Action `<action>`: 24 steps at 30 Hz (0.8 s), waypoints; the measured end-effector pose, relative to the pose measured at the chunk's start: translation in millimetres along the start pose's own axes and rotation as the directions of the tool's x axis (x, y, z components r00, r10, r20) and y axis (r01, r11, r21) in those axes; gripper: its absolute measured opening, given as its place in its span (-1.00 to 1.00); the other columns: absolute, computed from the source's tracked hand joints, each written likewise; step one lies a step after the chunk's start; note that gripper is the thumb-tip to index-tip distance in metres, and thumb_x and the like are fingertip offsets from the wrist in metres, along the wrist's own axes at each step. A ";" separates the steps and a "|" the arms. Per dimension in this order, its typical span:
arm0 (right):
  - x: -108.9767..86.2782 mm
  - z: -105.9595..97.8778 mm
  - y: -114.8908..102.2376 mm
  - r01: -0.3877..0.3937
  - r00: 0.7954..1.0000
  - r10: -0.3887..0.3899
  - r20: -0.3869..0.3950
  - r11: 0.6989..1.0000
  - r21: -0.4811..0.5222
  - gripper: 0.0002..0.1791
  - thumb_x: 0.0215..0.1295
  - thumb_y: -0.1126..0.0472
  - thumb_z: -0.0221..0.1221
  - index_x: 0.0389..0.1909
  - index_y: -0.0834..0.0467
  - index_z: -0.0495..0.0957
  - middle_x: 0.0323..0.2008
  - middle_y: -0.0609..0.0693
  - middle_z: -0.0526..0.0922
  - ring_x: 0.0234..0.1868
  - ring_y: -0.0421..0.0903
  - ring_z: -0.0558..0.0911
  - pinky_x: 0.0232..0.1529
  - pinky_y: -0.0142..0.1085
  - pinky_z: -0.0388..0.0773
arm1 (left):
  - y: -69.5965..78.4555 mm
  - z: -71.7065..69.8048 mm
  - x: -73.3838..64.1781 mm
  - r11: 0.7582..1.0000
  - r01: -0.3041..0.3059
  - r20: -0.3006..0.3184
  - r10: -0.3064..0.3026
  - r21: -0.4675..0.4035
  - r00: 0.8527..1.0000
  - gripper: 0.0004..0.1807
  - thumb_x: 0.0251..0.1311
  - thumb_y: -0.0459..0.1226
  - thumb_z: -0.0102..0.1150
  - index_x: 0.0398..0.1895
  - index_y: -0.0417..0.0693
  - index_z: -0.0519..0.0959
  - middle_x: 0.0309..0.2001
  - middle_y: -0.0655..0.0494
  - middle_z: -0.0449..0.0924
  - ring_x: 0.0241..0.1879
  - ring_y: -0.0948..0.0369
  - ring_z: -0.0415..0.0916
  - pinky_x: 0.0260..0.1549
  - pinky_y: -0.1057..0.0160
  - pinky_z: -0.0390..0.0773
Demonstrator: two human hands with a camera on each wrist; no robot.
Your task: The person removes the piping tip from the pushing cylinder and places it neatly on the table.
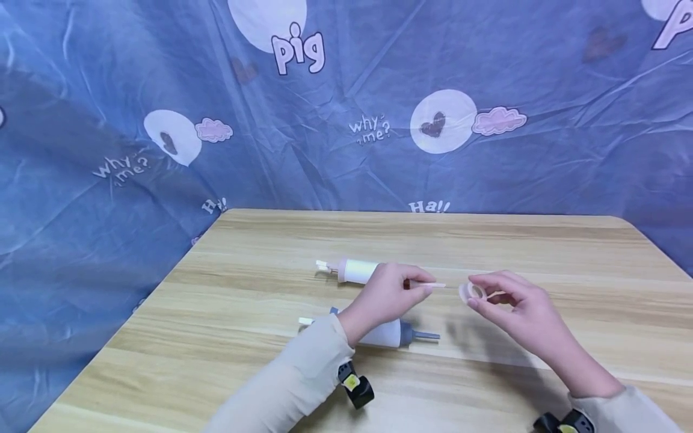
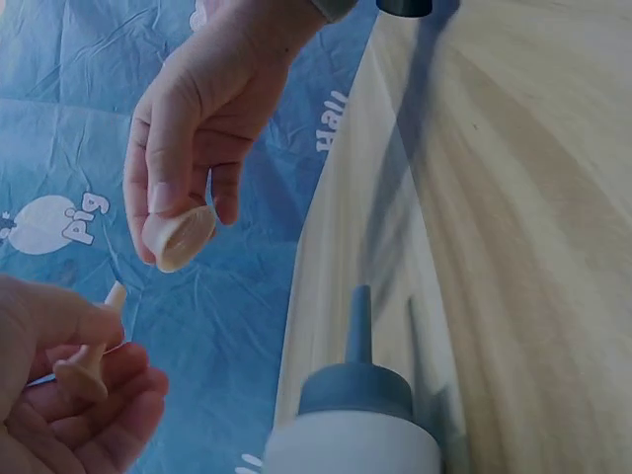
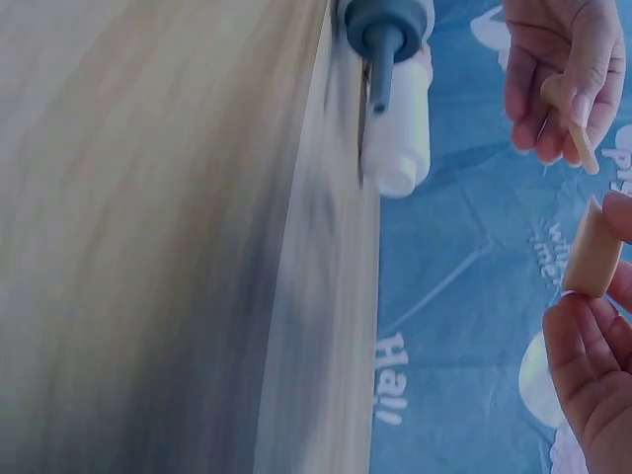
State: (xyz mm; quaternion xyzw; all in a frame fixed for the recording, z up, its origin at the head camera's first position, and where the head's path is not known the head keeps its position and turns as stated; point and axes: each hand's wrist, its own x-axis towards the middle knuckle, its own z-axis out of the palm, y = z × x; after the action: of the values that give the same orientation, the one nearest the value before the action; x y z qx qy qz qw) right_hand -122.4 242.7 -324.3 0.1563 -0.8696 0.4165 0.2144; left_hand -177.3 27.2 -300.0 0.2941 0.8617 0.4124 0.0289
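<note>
My left hand (image 1: 385, 293) pinches a pale pink nozzle (image 2: 91, 357) with a flared base, its thin tip pointing toward the right hand. A short gap away, my right hand (image 1: 514, 307) holds a pale pink ring-shaped cap (image 1: 464, 293) between thumb and fingers, its round opening turned toward the nozzle. Below and behind the left wrist lies a white syringe-like tube (image 1: 387, 334) with a grey-blue nozzle end (image 2: 357, 388). Farther back, partly covered by the left hand, lies a white tube with a pink end (image 1: 342, 270).
The wooden table (image 1: 260, 373) carries both tubes, whose white handle ends point left. Blue printed cloth (image 1: 335, 156) hangs behind the table's far edge and along its left side. Black cameras (image 1: 357, 388) are strapped to both wrists.
</note>
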 end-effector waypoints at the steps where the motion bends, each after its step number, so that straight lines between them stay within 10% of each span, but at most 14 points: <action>1: 0.0 -1.9 2.0 -0.004 1.000 0.004 -0.006 1.000 -0.006 -0.66 0.01 0.37 0.32 -0.12 0.25 0.60 -0.29 -0.32 0.57 -0.35 -0.43 0.53 -0.33 -0.61 0.50 | 1.3 1.0 2.7 1.000 0.013 0.007 -0.013 -0.002 1.000 -0.83 0.15 -0.26 0.19 -0.21 -0.03 0.69 -0.54 0.26 0.56 -0.61 0.43 0.29 -0.62 0.50 0.35; 16: 2.8 -27.5 34.5 -0.195 0.981 0.196 -0.001 0.976 -0.102 -0.61 0.08 0.24 0.30 -0.04 0.28 0.57 -0.26 -0.44 0.46 -0.35 -0.53 0.46 -0.37 -0.63 0.47 | 10.1 24.3 45.5 0.994 0.052 0.105 -0.062 0.095 0.993 -0.88 0.05 -0.37 0.23 -0.34 -0.06 0.68 -0.45 0.29 0.62 -0.45 0.43 0.42 -0.41 0.56 0.39; 24: 8.2 -33.6 50.2 -0.259 0.958 0.274 0.089 0.954 -0.153 -0.54 0.13 0.13 0.27 0.00 0.33 0.53 -0.09 0.22 0.56 -0.32 -0.52 0.45 -0.34 -0.60 0.48 | 7.7 32.5 66.1 0.921 -0.066 0.179 -0.004 0.385 0.984 -0.87 0.03 -0.36 0.21 -0.36 0.00 0.68 -0.42 0.31 0.63 -0.41 0.40 0.44 -0.35 0.58 0.36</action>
State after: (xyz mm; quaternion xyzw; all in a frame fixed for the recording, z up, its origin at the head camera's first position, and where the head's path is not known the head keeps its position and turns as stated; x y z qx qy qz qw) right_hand -143.9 298.9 -334.3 0.0445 -0.9202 0.3703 0.1190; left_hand -218.6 88.6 -303.0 0.3429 0.9157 0.2058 0.0394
